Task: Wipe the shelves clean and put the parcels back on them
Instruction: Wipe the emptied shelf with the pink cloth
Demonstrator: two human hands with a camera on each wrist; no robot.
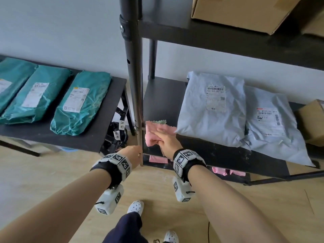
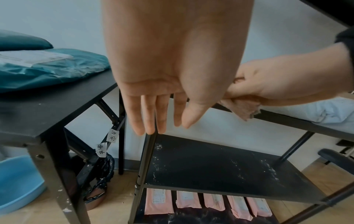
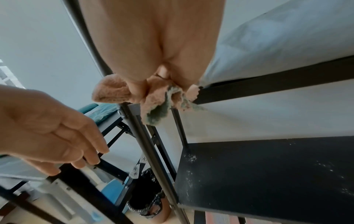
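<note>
Now the right hand (image 1: 165,140) bunches the pink cloth (image 1: 153,133) at the shelf (image 1: 161,99) corner; grey parcels (image 1: 213,109) lie just right, left hand (image 2: 162,97) spread, idle.

Count — 3 teal parcels (image 1: 79,102) on side table, 2 grey parcels (image 1: 215,109) on shelf, 5 pink pkgs (image 2: 159,201) at bottom, 1 cloth (image 1: 154,132), 2 hands.

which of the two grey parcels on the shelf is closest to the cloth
The left grey parcel, with the barcode label near its top; its front corner nearly touches the pink cloth. The other grey parcel lies farther right.
</note>
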